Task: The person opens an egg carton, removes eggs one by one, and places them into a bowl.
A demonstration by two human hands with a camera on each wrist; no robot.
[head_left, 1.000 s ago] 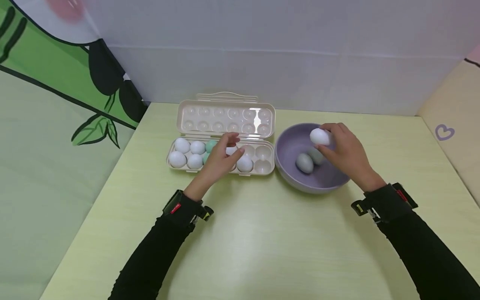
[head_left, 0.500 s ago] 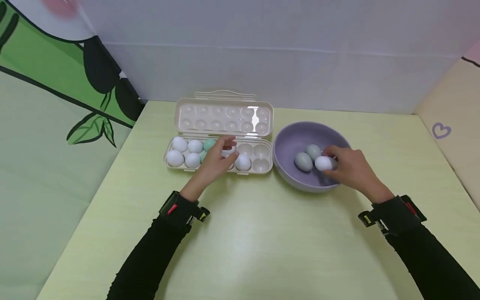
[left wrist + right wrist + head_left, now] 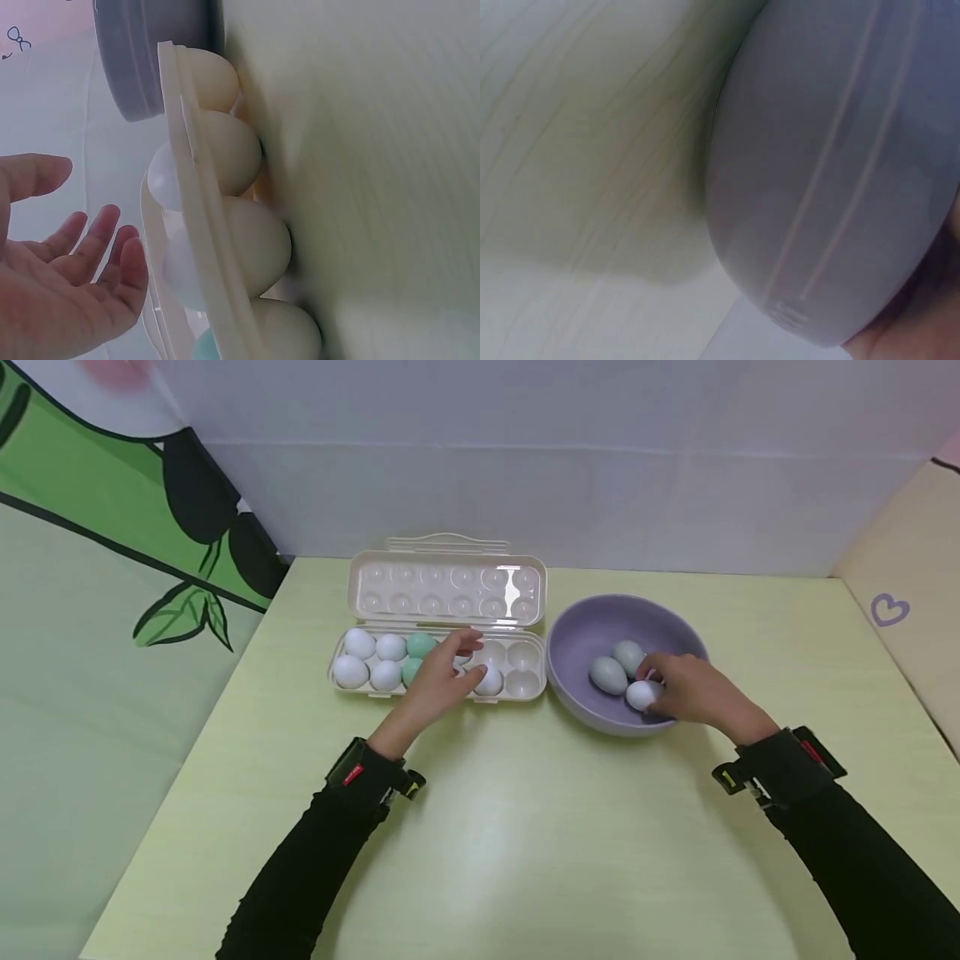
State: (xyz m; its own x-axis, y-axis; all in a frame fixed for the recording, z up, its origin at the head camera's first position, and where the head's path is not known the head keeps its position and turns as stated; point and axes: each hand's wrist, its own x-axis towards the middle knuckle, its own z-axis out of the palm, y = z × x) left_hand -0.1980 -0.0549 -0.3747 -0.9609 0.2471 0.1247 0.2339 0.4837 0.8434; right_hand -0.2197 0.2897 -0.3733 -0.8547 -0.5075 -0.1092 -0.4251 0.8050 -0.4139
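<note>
My right hand [image 3: 697,692] reaches into a purple bowl [image 3: 577,631] and holds a white egg [image 3: 642,695] low inside, beside two greyish eggs [image 3: 608,676]. In the right wrist view the bowl's outer wall hides the egg, and only a bit of the hand shows at the lower right. My left hand [image 3: 438,681] hovers over an egg carton [image 3: 522,685] with fingers apart and nothing between them. White eggs [image 3: 350,672] and green eggs [image 3: 421,645] sit in its cups; my left hand covers some. The left wrist view shows that hand [image 3: 71,292] beside the carton rim.
The carton's lid [image 3: 446,583] stands raised behind its base, near a pale cloth wall [image 3: 525,502]. Bowl and carton are side by side towards the back of the light wooden table [image 3: 525,827]. A side panel with a heart [image 3: 889,609] borders the right.
My right hand has lowered the white egg from above the bowl down next to the two greyish eggs. The left hand has stayed over the carton.
</note>
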